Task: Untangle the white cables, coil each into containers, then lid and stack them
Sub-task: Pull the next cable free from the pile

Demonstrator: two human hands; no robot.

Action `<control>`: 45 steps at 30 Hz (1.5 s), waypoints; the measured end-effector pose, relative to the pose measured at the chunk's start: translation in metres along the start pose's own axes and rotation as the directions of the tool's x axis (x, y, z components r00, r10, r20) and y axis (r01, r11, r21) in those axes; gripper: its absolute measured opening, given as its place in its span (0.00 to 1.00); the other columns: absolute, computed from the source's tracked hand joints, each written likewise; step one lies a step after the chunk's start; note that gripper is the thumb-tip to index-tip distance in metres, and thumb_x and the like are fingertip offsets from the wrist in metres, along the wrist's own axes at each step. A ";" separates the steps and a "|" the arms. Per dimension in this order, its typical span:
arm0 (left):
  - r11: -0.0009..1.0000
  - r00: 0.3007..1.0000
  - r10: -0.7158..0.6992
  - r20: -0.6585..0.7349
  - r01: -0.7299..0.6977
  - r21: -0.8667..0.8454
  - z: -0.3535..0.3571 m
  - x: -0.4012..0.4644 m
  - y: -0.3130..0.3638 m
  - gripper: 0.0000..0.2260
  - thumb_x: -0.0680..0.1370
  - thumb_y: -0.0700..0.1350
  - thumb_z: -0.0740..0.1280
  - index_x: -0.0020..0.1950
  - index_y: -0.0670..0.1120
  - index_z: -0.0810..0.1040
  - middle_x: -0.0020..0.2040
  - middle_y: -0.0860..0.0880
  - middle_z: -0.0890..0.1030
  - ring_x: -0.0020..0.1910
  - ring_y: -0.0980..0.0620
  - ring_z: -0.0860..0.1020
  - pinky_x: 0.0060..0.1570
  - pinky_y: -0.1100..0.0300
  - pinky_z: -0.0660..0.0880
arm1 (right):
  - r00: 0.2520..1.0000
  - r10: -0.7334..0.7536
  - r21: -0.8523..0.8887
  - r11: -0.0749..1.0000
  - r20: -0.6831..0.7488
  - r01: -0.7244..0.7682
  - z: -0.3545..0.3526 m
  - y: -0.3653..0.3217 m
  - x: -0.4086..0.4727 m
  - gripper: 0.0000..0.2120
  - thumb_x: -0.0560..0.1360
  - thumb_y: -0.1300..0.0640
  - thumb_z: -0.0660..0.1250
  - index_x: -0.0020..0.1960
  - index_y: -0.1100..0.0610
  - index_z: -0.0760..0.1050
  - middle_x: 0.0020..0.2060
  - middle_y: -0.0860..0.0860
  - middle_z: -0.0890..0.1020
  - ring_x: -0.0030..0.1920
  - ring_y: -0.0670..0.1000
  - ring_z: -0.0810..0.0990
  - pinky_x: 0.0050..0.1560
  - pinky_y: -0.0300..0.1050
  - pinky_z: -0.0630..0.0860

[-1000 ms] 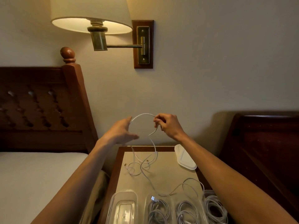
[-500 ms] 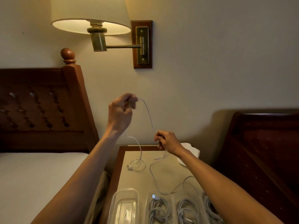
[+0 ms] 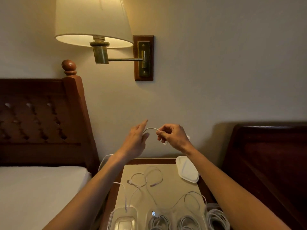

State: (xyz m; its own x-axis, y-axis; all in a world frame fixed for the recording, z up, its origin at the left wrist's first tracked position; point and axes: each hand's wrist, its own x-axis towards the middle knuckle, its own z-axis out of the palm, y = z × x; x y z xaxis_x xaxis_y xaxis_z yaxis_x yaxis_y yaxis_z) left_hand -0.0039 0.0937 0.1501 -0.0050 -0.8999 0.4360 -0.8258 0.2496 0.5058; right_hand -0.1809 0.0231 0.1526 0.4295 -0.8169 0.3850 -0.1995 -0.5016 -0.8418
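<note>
A thin white cable [image 3: 150,129] arcs between my two hands, above the far edge of the nightstand [image 3: 167,193]. My right hand [image 3: 174,136] pinches it between thumb and curled fingers, and a small loop hangs below that grip. My left hand [image 3: 136,140] has straight fingers, and the cable runs in between its thumb and forefinger. More loose white cable [image 3: 146,178] lies in loops on the nightstand. At the near edge stand a clear container [image 3: 123,218] with a cable trailing into it and three containers [image 3: 189,221] holding coiled cables.
A white lid [image 3: 187,170] lies at the nightstand's back right corner. A bed with a dark wooden headboard [image 3: 41,117] is on the left and another dark headboard [image 3: 269,155] on the right. A lit wall lamp [image 3: 94,27] hangs above.
My left hand has dropped from high up and opened beside my right hand. My right hand has risen. The cable span between them is now a short arc, and more cable lies on the nightstand.
</note>
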 end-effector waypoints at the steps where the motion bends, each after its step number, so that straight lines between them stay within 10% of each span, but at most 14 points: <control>1: 1.000 1.000 0.028 -0.001 -0.028 -0.007 0.005 0.004 0.006 0.18 0.83 0.43 0.59 0.72 0.43 0.68 0.65 0.43 0.75 0.65 0.45 0.72 0.60 0.57 0.67 | 1.000 -0.015 -0.007 1.000 0.008 0.015 -0.004 -0.004 -0.004 0.05 0.77 0.57 0.69 0.46 0.58 0.82 0.35 0.50 0.84 0.32 0.47 0.81 0.38 0.39 0.80; 6: 0.958 0.953 0.285 -0.100 -0.283 0.032 0.000 0.023 0.022 0.09 0.81 0.39 0.61 0.41 0.47 0.74 0.36 0.52 0.75 0.33 0.54 0.72 0.36 0.58 0.68 | 0.992 0.035 0.085 0.995 0.125 -0.045 -0.026 -0.013 -0.019 0.09 0.81 0.55 0.62 0.49 0.57 0.80 0.30 0.50 0.76 0.30 0.45 0.70 0.33 0.39 0.69; 11: 0.995 0.918 0.063 -0.392 -0.028 0.094 -0.056 0.046 0.003 0.11 0.81 0.42 0.62 0.40 0.43 0.77 0.40 0.43 0.82 0.39 0.42 0.78 0.40 0.51 0.74 | 0.968 0.186 0.319 0.919 0.170 -0.233 -0.047 -0.001 -0.049 0.16 0.84 0.53 0.54 0.43 0.58 0.75 0.26 0.48 0.64 0.25 0.45 0.59 0.24 0.36 0.58; 18: 0.959 0.952 -0.215 -0.219 0.248 0.135 -0.045 0.044 -0.014 0.10 0.82 0.45 0.61 0.51 0.43 0.81 0.53 0.40 0.81 0.54 0.39 0.78 0.51 0.51 0.73 | 0.949 0.234 0.401 0.865 0.211 -0.302 -0.064 -0.026 -0.053 0.17 0.85 0.52 0.51 0.40 0.55 0.70 0.27 0.48 0.61 0.25 0.46 0.55 0.26 0.40 0.51; 22: 0.998 0.999 0.030 -0.032 -0.028 0.052 -0.026 0.030 0.025 0.17 0.83 0.45 0.57 0.70 0.42 0.70 0.68 0.43 0.72 0.66 0.45 0.71 0.65 0.53 0.68 | 0.959 0.192 0.271 0.930 0.210 -0.246 -0.067 -0.057 -0.036 0.18 0.85 0.53 0.49 0.42 0.56 0.71 0.26 0.48 0.63 0.24 0.45 0.57 0.23 0.36 0.56; 27: 0.937 0.934 0.338 -0.116 -0.345 -0.050 -0.025 0.020 0.072 0.09 0.83 0.44 0.58 0.48 0.44 0.75 0.36 0.50 0.76 0.32 0.54 0.74 0.31 0.61 0.69 | 0.957 0.138 0.229 0.953 0.254 -0.198 -0.068 -0.087 -0.026 0.18 0.85 0.52 0.49 0.43 0.56 0.71 0.26 0.47 0.65 0.24 0.44 0.60 0.23 0.35 0.60; 34: 0.933 0.901 0.349 -0.259 -0.310 0.181 -0.060 0.035 0.083 0.08 0.82 0.45 0.63 0.44 0.53 0.76 0.32 0.66 0.71 0.29 0.67 0.72 0.31 0.72 0.62 | 0.950 0.148 0.445 0.856 0.276 -0.263 -0.064 -0.101 -0.045 0.19 0.85 0.50 0.48 0.42 0.54 0.69 0.25 0.46 0.62 0.24 0.44 0.57 0.22 0.34 0.58; 45: 0.935 0.891 0.348 -0.290 -0.309 0.175 -0.082 0.038 0.067 0.08 0.82 0.47 0.62 0.46 0.52 0.78 0.35 0.66 0.74 0.31 0.63 0.73 0.36 0.59 0.74 | 0.935 0.214 0.549 0.763 0.284 -0.341 -0.077 -0.108 -0.077 0.19 0.85 0.50 0.49 0.39 0.54 0.67 0.24 0.45 0.59 0.22 0.43 0.55 0.20 0.34 0.53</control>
State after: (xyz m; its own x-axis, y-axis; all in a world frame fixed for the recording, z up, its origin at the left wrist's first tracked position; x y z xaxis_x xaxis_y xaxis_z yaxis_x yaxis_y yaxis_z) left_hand -0.0133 0.1058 0.2617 -0.1286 -0.6115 0.7807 -0.8692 0.4486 0.2081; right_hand -0.2602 0.1183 0.2429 0.6091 -0.7898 0.0726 0.1848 0.0522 -0.9814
